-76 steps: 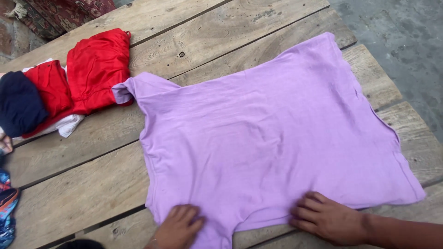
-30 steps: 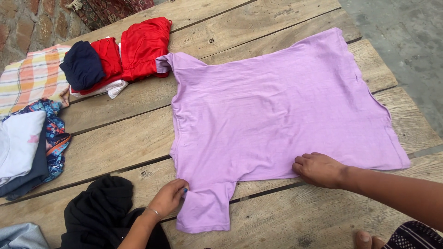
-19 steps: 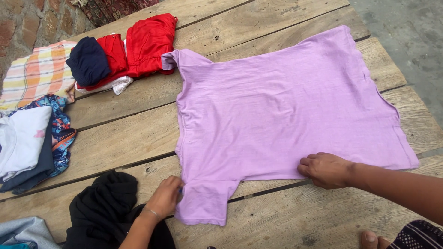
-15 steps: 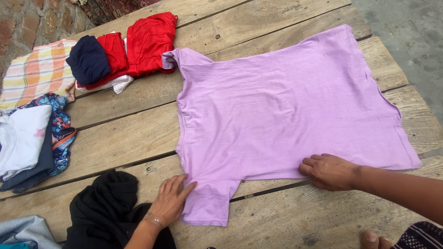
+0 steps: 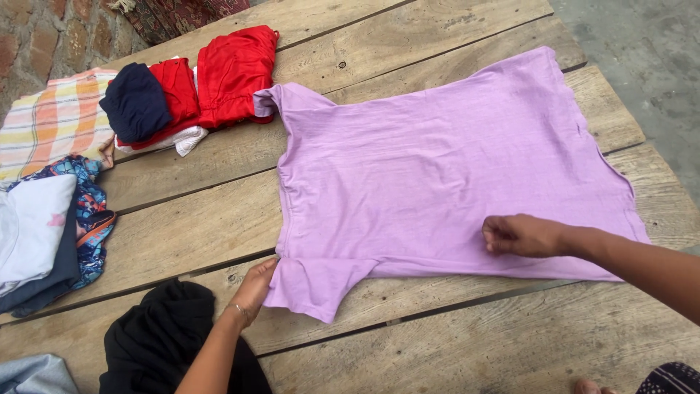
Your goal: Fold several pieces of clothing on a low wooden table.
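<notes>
A lilac T-shirt [image 5: 437, 168] lies spread flat on a wooden plank table [image 5: 182, 226], neck end to the left. My left hand [image 5: 253, 286] grips the near sleeve at the shoulder, and the sleeve lies angled out over the planks. My right hand [image 5: 519, 235] is closed on the near side edge of the shirt, which is drawn in over the body a little. The far sleeve touches a folded red garment [image 5: 233, 69].
Folded red, navy [image 5: 135, 102] and white clothes sit at the back left beside a striped cloth [image 5: 51, 120]. A stack of white, dark and patterned garments [image 5: 44, 233] lies at the left edge. A black garment [image 5: 164, 339] lies bunched by my left arm. Concrete floor shows at the right.
Both hands have shifted from pressing flat near the shirt's near edge to gripping it. The near edge and sleeve have been pulled inward, away from me.
</notes>
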